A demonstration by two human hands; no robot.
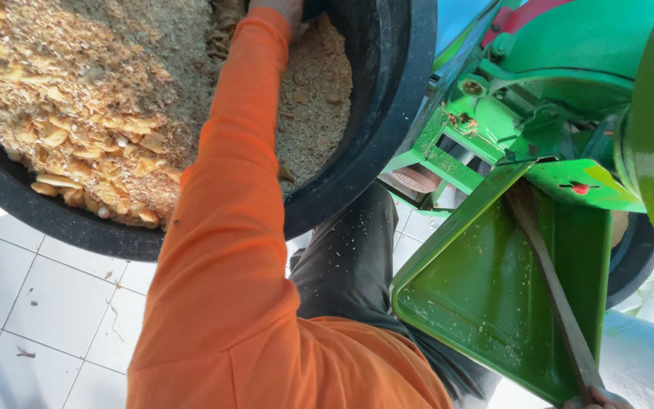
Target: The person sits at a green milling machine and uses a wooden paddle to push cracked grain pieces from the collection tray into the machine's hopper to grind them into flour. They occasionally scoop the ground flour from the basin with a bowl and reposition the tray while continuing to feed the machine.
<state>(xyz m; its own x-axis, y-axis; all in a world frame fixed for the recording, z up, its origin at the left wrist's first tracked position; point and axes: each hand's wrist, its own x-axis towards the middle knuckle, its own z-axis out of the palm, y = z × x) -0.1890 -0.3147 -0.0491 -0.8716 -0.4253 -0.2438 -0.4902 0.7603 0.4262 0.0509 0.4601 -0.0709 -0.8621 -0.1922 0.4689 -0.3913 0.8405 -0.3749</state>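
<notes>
The black tub (387,144) is filled deep with chopped feed (92,98), so a hand can only pass over the top of it. Between the tub's rim and the green machine (562,68) the gap is narrow (a knee fills it). The green chute tray (486,295) lies open, crossed by a wooden stick (554,295). White floor tiles (47,310) lower left offer room.

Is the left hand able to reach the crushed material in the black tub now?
Probably yes: the left hand is already over the crushed material inside the black tub, with nothing between them.
</notes>
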